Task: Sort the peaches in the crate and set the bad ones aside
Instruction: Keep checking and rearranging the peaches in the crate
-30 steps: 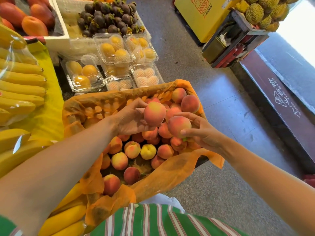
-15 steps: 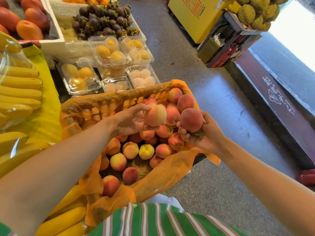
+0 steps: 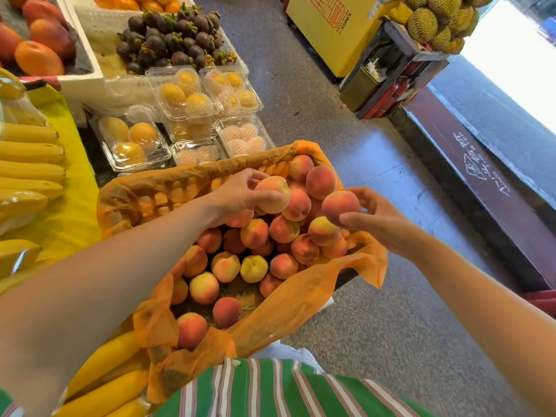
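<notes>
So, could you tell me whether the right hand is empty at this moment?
No, the right hand holds a reddish peach above the orange-lined crate.

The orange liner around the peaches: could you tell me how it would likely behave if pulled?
The orange liner looks thin and floppy, since it drapes in loose folds at the sides. Tugging it may well set the round peaches rolling.

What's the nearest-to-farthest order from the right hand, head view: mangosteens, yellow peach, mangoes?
1. Yellow peach, in the crate, below-left of the right hand.
2. Mangosteens, beyond the crate, upper left.
3. Mangoes, far-left top corner.
</notes>
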`<state>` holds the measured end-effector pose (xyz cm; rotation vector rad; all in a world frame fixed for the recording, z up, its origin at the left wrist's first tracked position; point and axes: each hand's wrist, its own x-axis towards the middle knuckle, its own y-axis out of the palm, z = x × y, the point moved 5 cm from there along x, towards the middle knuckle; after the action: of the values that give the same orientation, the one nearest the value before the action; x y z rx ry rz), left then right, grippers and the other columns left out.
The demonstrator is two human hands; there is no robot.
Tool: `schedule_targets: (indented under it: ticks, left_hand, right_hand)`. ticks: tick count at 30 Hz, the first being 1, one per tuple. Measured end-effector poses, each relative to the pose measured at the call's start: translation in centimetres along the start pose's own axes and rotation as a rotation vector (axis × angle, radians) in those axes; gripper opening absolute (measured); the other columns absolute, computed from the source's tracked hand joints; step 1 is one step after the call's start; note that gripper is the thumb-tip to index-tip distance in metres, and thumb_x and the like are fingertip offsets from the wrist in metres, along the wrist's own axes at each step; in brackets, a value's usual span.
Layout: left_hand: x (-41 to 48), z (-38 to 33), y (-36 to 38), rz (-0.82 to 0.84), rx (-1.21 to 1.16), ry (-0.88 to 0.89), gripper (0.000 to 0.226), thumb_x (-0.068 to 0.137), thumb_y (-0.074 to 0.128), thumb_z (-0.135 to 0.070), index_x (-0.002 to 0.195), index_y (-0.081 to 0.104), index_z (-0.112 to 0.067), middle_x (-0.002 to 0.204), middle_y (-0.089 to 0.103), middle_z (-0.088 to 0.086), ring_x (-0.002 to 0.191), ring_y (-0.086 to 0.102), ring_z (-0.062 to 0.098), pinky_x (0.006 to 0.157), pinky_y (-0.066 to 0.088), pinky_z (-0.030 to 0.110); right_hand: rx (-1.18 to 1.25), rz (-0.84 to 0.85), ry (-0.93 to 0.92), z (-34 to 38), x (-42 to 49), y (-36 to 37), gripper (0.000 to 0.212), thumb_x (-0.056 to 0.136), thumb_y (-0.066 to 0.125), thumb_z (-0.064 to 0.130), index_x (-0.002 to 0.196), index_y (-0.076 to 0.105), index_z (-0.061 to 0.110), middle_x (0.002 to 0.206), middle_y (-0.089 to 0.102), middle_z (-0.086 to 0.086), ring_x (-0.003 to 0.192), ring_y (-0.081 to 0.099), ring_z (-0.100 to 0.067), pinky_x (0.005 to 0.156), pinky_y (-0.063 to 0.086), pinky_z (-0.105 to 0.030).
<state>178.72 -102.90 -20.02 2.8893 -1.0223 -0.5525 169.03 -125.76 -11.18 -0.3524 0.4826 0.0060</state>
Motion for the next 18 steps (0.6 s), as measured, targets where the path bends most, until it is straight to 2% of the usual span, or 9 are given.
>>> schedule_targets:
  ticks: [3,5,7,10,14,18]
  left_hand:
    - [0.9,-0.9,-0.4,-0.162,0.327,0.119,0.076,0.053,0.081,-0.050,0.117,0.055,-0.019,0.115,0.056,0.004,0.101,0.057,0.018,0.082,0.052,0.032]
    - [1.6,-1.9,-0.2,-0.230,0.518,0.233,0.072,0.059,0.083,-0.047,0.120,0.058,-0.018,0.112,0.051,0.004,0.102,0.054,0.020,0.088,0.048,0.034]
    - [2.3,-2.8,0.3,-0.275,0.655,0.312,0.068,0.068,0.083,-0.040,0.127,0.057,-0.018,0.109,0.040,0.004,0.105,0.047,0.021,0.094,0.040,0.032]
    - [3.5,-3.7,1.0,-0.338,0.813,0.407,0.067,0.072,0.079,-0.038,0.130,0.056,-0.015,0.109,0.039,0.010,0.104,0.045,0.026,0.089,0.035,0.029]
    - [5.2,-4.1,2.0,-0.338,0.973,0.442,0.065,0.074,0.076,-0.035,0.131,0.053,-0.012,0.113,0.041,0.015,0.105,0.045,0.031,0.091,0.042,0.041]
    - [5.6,-3.9,2.5,-0.318,1.102,0.469,0.059,0.077,0.075,-0.029,0.127,0.052,-0.010,0.117,0.044,0.013,0.108,0.044,0.031,0.087,0.046,0.045]
  right_hand:
    - [-0.387,-0.078,-0.078,0.2,0.1,-1.7,0.065,0.068,0.086,0.020,0.122,0.050,0.025,0.121,0.056,-0.001,0.105,0.063,-0.016,0.081,0.058,-0.031]
    - [-0.514,-0.091,-0.120,-0.2,0.3,-2.2,0.062,0.071,0.085,0.016,0.121,0.050,0.029,0.122,0.052,-0.001,0.103,0.061,-0.016,0.077,0.056,-0.028]
    - [-0.607,-0.115,-0.148,-0.8,0.8,-2.6,0.061,0.069,0.085,0.022,0.118,0.050,0.035,0.123,0.047,-0.003,0.102,0.058,-0.018,0.076,0.053,-0.025]
    - [-0.667,-0.162,-0.168,-1.2,1.3,-2.8,0.061,0.068,0.083,0.026,0.117,0.050,0.037,0.119,0.042,-0.001,0.102,0.054,-0.020,0.076,0.050,-0.024]
    - [-0.681,-0.220,-0.193,-1.2,1.5,-3.5,0.059,0.073,0.081,0.016,0.122,0.050,0.028,0.120,0.042,0.000,0.105,0.049,-0.018,0.074,0.043,-0.014]
    - [-0.718,-0.169,-0.180,-1.7,1.8,-4.1,0.059,0.073,0.081,0.018,0.121,0.049,0.031,0.119,0.043,0.000,0.103,0.049,-0.017,0.073,0.041,-0.013]
